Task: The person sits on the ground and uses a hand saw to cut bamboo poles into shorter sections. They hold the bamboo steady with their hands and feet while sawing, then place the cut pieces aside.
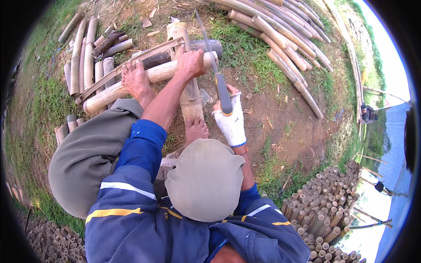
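While the left hand (191, 63) has its fingers clamped over a thick bamboo pole (164, 73) near the right end, the right hand (229, 115), in a white glove (232, 129) that leaves fingertips bare, has its fingers wrapped tight round the handle of a saw (222, 90). The saw points towards 12 o'clock, its blade just beside the pole's right end; whether the teeth touch the wood, I cannot tell. The pole lies between 10 and 12 o'clock, across a pale bamboo support (189, 94). Just beyond it is a dark log (160, 59), and a thin split strip (151, 53) slants nearby. The left foot (137, 82) rests on the pole, and the right foot (196, 130) is by the support's near end.

The place is outdoors, on brown ground (258, 109) littered with chips and patched with grass (258, 61). Short cut pieces (91, 55) lie at 10 o'clock and a pile of long poles (276, 38) at 1 o'clock. At 4 o'clock a big stack of bamboo (324, 219) shows its round ends, with 1 more heap (55, 243) at 8 o'clock. A blue sheet (394, 140) hangs at 3 o'clock.
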Demonstrator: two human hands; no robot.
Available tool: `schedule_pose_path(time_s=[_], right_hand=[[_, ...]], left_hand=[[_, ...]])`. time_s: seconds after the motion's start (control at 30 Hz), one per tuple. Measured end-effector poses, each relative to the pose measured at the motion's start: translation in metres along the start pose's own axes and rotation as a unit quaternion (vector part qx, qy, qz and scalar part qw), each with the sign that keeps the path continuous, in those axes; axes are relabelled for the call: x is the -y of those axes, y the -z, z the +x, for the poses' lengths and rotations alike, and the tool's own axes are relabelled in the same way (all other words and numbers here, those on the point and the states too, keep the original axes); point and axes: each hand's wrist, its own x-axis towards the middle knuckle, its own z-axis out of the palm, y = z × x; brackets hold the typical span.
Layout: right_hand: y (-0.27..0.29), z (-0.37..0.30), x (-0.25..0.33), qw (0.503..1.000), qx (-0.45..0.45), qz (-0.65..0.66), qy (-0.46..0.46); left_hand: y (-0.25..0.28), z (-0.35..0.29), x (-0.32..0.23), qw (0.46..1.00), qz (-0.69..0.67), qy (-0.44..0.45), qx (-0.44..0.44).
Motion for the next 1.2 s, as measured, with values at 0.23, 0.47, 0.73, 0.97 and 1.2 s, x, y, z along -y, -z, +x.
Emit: schedule_pose_path(time_s=[0.23,0.47,0.73,0.97,1.2], right_hand=[[0.047,-0.129,0.013,0.972,0.075,-0.079,-0.207],[-0.013,0.083,-0.015,1.0,-0.002,0.009,-0.001],[0.045,-0.121,0.021,0.99,0.019,-0.103,-0.09],[0.017,-0.034,-0.007,0.999,0.015,-0.036,-0.033],[-0.003,0.02,0.002,0.999,0.009,0.02,-0.028]], left_hand=[[-0.014,0.004,0.004,1.0,0.0,0.001,-0.031],[-0.018,0.009,-0.008,0.998,-0.002,-0.031,-0.06],[-0.005,0.005,0.0,1.0,-0.005,0.005,0.001],[-0.034,0.003,0.022,0.994,0.018,-0.021,-0.105],[-0.015,0.002,0.003,1.0,0.008,-0.008,0.019]])
